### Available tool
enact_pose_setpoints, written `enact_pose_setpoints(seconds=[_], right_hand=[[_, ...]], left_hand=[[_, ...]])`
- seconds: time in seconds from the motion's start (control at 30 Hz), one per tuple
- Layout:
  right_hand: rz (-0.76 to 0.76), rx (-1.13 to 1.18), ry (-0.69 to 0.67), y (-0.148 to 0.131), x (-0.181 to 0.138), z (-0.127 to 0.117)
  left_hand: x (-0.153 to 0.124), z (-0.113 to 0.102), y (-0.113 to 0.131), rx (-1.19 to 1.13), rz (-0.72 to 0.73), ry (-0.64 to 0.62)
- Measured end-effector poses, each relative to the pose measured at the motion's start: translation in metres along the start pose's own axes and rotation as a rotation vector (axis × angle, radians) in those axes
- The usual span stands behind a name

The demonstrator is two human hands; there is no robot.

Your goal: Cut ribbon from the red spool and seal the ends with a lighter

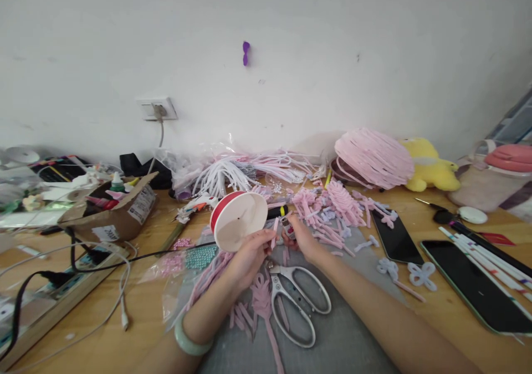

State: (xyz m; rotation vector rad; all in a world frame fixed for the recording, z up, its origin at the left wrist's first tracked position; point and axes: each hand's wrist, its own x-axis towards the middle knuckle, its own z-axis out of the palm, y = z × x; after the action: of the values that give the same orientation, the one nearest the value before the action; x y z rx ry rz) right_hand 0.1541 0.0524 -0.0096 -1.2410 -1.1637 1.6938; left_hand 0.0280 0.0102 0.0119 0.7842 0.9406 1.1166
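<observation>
My left hand (251, 255) is closed, pinching a short pink fuzzy stem (275, 233) upright between thumb and fingers. Close beside it, my right hand (300, 240) is curled around a small item with metallic and reddish parts, too unclear to name. A white spool with red ribbon (241, 221) stands just behind my left hand. Below both hands, large scissors with grey handles (299, 302) lie on the grey mat (336, 318), their blades hidden. Left of the scissors rests a pink braided piece (261, 296) on a stem. A black and yellow handle (277, 212) lies behind my hands.
Pink braided pieces (344, 205) and white fuzzy stems (226, 174) crowd the back. Two phones (474, 285) (397, 235) lie at right, near a yellow plush toy (430, 166). At left are a cardboard box (143, 199), bead packets (201, 256), cables and a power strip (54, 305).
</observation>
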Motion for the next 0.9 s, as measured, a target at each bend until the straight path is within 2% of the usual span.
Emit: enact_pose_setpoints(seconds=[0.4,0.9], right_hand=[[-0.020,0.019,-0.078,0.0046,0.0012,-0.0007],[-0.004,0.022,-0.055,-0.0001,-0.0033,0.0018]], left_hand=[[-0.0012,0.0009,0.0004,0.039,-0.005,0.012],[-0.0011,0.0009,-0.0005,0.017,-0.020,0.022]])
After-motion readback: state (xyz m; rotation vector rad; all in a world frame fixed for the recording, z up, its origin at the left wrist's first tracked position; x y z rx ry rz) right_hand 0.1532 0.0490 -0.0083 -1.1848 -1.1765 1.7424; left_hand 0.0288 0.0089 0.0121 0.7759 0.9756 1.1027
